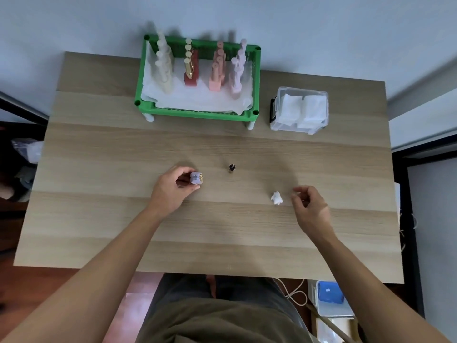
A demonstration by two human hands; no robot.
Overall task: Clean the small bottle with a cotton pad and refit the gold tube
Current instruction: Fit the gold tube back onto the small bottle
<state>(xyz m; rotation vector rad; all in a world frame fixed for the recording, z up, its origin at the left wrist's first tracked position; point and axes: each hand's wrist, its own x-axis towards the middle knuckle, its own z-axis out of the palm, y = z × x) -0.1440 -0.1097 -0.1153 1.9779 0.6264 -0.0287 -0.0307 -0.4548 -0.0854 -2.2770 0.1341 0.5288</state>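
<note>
Wooden worktop (222, 226): small bottle (231, 168) stands upright dead centre. Left hand (173, 189) grips a lilac cap (196, 178) left of it; right hand (310, 206) loose, crumpled cotton pad (277, 198) just beside it.

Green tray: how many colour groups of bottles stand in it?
4, in rows on the green tray: cream bottles leftmost, red-and-gold, pink, lilac rightmost. Exact bottles per row are too blurred.

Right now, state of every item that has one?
Left hand: fingers shut on small lilac bottle, upright.
Right hand: empty, beside crumpled white cotton pad, not touching.
Small dark gold tube: standing alone on wooden table.
Clear plastic pad box: lid off, full.
Green rack: rows of bottles, upright.
</note>
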